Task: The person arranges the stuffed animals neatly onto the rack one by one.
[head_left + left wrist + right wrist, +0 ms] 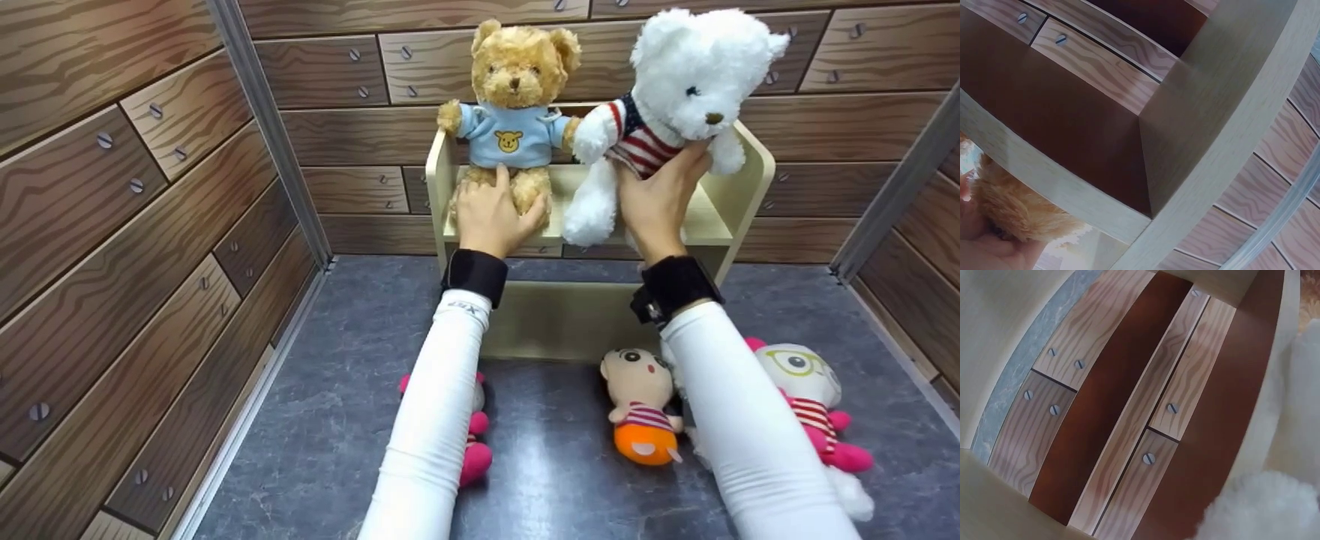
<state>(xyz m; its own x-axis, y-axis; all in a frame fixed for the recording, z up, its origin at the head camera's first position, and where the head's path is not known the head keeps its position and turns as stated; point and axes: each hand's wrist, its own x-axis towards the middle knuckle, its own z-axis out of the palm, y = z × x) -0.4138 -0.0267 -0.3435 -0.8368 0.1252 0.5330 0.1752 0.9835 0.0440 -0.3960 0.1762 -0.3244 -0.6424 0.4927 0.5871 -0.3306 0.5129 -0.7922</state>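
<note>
White bear [697, 82]: leaning above right hand [660, 196], whose fingers are gripping its torso; likely proving light, squashy, best held there. Brown bear [514, 103]: sitting behind left hand [491, 212], spread fingers touching its lap.

One brown teddy bear [514, 131], one white teddy bear [682, 82], one shelf [570, 319], two hands [495, 210] [661, 193], two wristbands [476, 276] [681, 281], two sleeves [429, 420] [750, 420] and three dolls [475, 454] [641, 397] [806, 382] are counted; white plush [851, 493] behind one sleeve cannot be counted.
</note>
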